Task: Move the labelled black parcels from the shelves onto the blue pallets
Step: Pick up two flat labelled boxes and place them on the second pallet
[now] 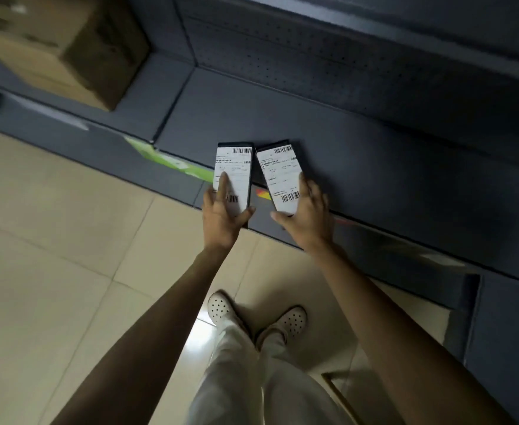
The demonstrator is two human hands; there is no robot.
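Two slim black parcels with white barcode labels are side by side at the front edge of the low grey shelf [359, 167]. My left hand [221, 210] grips the left parcel [236, 167], forefinger lying on the label and thumb round its near right edge. My right hand [305, 210] grips the right parcel [278, 176], thumb under its near end and fingers along its right side. Both parcels stick out past the shelf's front edge. No blue pallet is in view.
A brown cardboard box [52, 47] stands on the shelf at the far left. A perforated grey back panel [344, 65] rises behind the shelf. Green and orange price strips [172, 162] run along the shelf front. My feet in white clogs [288, 322] stand on beige floor tiles.
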